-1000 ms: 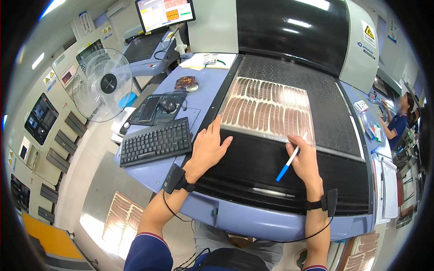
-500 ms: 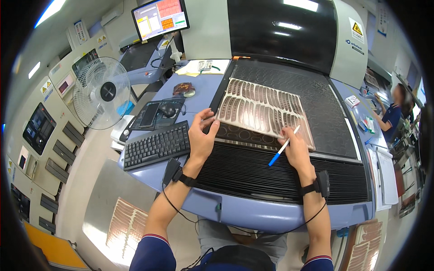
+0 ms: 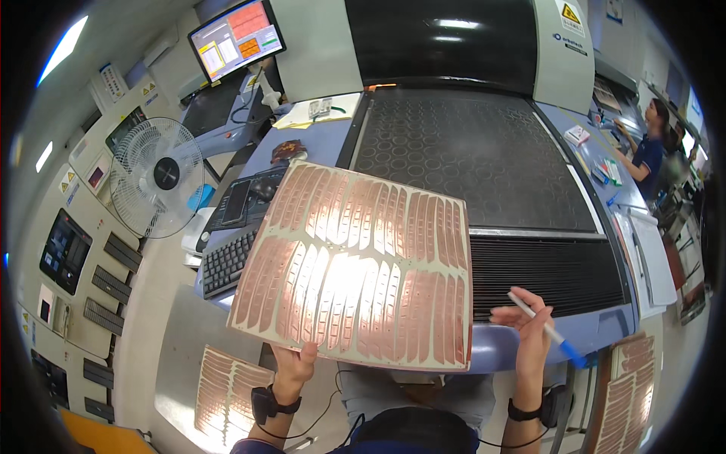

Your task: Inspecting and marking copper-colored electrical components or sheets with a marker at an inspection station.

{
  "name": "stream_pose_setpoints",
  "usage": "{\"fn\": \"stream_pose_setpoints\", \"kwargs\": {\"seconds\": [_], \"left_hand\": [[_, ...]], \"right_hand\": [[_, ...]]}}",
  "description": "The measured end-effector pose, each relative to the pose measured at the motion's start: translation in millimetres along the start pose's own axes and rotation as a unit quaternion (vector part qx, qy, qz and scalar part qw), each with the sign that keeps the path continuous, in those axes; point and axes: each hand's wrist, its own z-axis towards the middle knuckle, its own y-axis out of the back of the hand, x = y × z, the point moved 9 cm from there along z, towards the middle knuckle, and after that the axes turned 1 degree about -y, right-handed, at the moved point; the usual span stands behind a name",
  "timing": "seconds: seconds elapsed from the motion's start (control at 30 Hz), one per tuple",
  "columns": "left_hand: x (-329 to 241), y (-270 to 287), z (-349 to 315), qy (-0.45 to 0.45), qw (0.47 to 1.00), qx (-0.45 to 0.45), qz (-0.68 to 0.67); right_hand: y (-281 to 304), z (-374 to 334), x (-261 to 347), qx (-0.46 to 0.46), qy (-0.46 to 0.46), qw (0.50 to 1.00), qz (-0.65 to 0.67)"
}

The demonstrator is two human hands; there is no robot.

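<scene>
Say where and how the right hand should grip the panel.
Probably by the right edge of the panel, thumb on top, coming from the right: it's thin and flat, that edge is free, and the right hand, holding a pen, is nearby. The left hand grips the near edge.

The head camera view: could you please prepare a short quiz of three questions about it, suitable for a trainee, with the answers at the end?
1. Multiple choice. What does the person's left hand hold?
a) a keyboard
b) a copper-coloured panel
c) a phone

2. True or false? The person's right hand is touching the panel.

3. Fill the gap. The pen in the right hand is white with a ____ end.

Key:
1. b
2. False; there is a gap between that hand and the panel.
3. blue
</scene>
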Motion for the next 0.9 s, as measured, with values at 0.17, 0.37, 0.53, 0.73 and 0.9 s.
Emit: {"fn": "stream_pose_setpoints", "kwargs": {"seconds": [0.17, 0.37, 0.53, 0.73, 0.9], "left_hand": [[25.7, -6.2, -15.4, 0.024, 0.999, 0.000, -0.026], [26.2, -3.4, -28.5, 0.062, 0.995, -0.064, -0.055], [64.4, 19.9, -60.7, 0.094, 0.984, -0.149, -0.013], [57.5, 23.5, -44.7, 0.161, 0.971, -0.165, -0.064], [43.5, 16.3, -37.8, 0.143, 0.975, -0.161, -0.058]], "right_hand": [[-7.0, 12.3, -9.6, -0.036, -0.039, 0.994, -0.098], [-0.9, 15.8, -31.4, -0.027, -0.079, 0.986, -0.145], [-6.1, 21.7, -30.0, -0.042, -0.026, 0.977, -0.209], [-20.2, 32.8, -22.0, -0.031, -0.034, 0.974, -0.223], [-20.8, 29.8, -15.4, -0.010, -0.036, 0.965, -0.258]]}}
